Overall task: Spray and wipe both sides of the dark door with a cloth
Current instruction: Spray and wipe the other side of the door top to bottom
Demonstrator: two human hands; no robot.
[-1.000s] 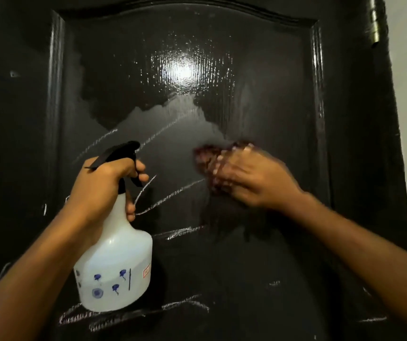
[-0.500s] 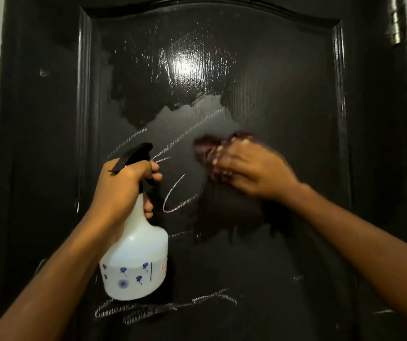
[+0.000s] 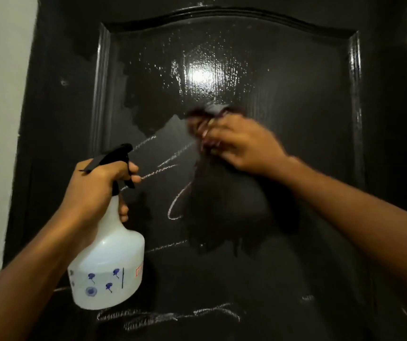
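Left hand (image 3: 94, 190) clenched round neck of bottle (image 3: 109, 267), finger on trigger, at 8 o'clock in view. Bottle long axis near vertical, base down; nozzle toward 2 o'clock, facing door (image 3: 296, 94). Right hand (image 3: 241, 143), blurred, grasping bunched cloth (image 3: 212, 112) against door near centre. Chalk marks (image 3: 168, 316) at 6 o'clock.

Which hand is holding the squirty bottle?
The left hand grips the white spray bottle around its neck. The right hand instead holds a dark cloth against the door.
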